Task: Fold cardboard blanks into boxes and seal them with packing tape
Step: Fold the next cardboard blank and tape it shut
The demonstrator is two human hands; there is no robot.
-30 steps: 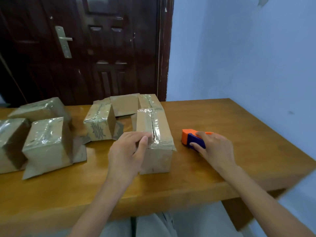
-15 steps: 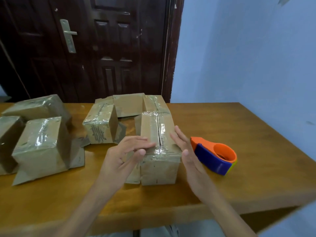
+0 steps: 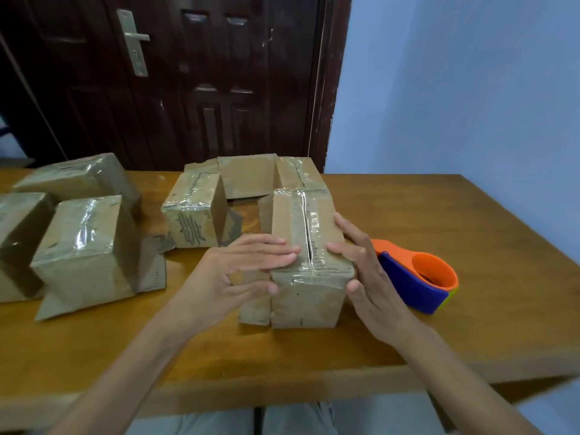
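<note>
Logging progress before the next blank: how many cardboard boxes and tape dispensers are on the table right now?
Boxes: 6, the rear one partly hidden
Tape dispenser: 1
Total: 7

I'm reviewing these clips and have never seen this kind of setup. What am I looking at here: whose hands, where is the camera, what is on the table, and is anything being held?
There is no machine: a person wears a camera on the head, looking down at their own hands. The left hand and right hand lie with straight fingers on the taped brown cardboard box in front, pressing its top from either side rather than gripping it. Beside the right hand the orange and blue tape dispenser rests on the wooden table, unheld. More taped cardboard boxes stand to the left and behind.
</note>
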